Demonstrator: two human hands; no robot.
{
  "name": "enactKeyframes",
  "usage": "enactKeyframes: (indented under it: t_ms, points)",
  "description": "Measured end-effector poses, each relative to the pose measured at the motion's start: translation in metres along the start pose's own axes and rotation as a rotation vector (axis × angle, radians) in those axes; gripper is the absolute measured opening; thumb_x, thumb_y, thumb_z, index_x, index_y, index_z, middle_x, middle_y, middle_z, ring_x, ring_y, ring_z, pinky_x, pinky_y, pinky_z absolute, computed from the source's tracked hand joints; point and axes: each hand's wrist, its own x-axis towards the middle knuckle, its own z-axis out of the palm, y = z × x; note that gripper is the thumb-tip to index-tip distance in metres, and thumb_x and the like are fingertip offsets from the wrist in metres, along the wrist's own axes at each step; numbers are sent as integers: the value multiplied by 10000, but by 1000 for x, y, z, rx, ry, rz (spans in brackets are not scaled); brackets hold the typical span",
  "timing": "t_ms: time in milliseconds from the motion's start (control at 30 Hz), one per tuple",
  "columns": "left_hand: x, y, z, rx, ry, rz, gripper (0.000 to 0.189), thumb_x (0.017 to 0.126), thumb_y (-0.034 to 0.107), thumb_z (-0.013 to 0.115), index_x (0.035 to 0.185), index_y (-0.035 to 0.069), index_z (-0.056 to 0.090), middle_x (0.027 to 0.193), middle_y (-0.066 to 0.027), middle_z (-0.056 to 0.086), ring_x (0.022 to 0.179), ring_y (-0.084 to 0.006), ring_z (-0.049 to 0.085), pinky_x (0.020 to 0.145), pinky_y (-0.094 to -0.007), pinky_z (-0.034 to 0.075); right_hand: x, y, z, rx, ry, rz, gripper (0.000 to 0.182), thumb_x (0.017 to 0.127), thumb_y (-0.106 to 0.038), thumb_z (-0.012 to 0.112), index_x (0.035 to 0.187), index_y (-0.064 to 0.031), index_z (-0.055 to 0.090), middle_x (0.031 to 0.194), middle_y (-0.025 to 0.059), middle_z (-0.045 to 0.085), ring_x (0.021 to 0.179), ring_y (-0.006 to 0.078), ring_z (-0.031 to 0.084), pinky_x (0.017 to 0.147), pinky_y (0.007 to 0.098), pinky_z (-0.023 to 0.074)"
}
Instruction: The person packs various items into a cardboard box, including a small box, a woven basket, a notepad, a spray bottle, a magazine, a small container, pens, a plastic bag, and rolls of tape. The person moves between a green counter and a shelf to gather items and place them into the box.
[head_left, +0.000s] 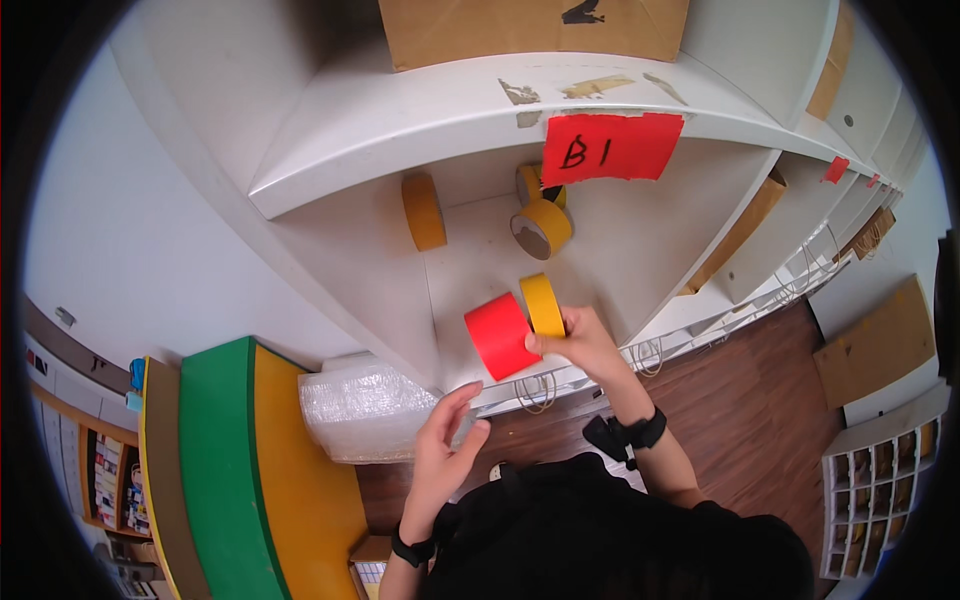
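Note:
My right hand (581, 341) grips a yellow roll of tape (544, 306) at the front of a white shelf compartment (480, 270). Its thumb lies against a wider red roll of tape (498, 336), tilted right beside the yellow one; whether the red roll rests on the shelf I cannot tell. Just below, my left hand (448, 435) is empty, fingers apart and turned towards the red roll. Deeper in the compartment, a yellow roll (424, 212) stands by the left wall. Another yellow roll (544, 229) sits before further rolls (529, 184), partly hidden by a red label.
The handwritten red label (613, 148) hangs from the upper shelf edge, beneath a cardboard box (532, 34). Bubble wrap (367, 409) lies left of my left hand, near a green and yellow panel (225, 465). Paper bag handles (536, 394) show below the shelf.

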Motion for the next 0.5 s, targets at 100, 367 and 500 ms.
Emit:
enactKeyframes:
  t_ms: [100, 367, 500]
  points:
    - [2, -11, 6, -122, -40, -274, 338, 801, 118, 520, 1098, -11, 421, 1062, -93, 482, 1005, -141, 447, 872, -281, 345, -24, -12, 10, -1, -162, 91, 252, 698, -143, 663, 877, 8, 570, 760, 5, 583, 674, 56, 507, 626, 205, 416]
    - [-4, -17, 15, -858, -166, -296, 545, 762, 136, 547, 1212, -6, 275, 1209, -122, 373, 1108, -214, 375, 923, -342, 305, -24, -36, 11, -572, -435, 51, 300, 725, -244, 616, 831, 33, 566, 727, 77, 584, 658, 116, 525, 633, 243, 416]
    - [-11, -17, 6, -781, -204, -157, 689, 716, 241, 576, 1246, -2, 207, 1285, -170, 274, 1156, -270, 324, 926, -360, 311, 12, -33, -4, -513, 288, -65, 354, 704, -268, 596, 873, 39, 541, 831, 155, 558, 816, 197, 514, 730, 316, 388]
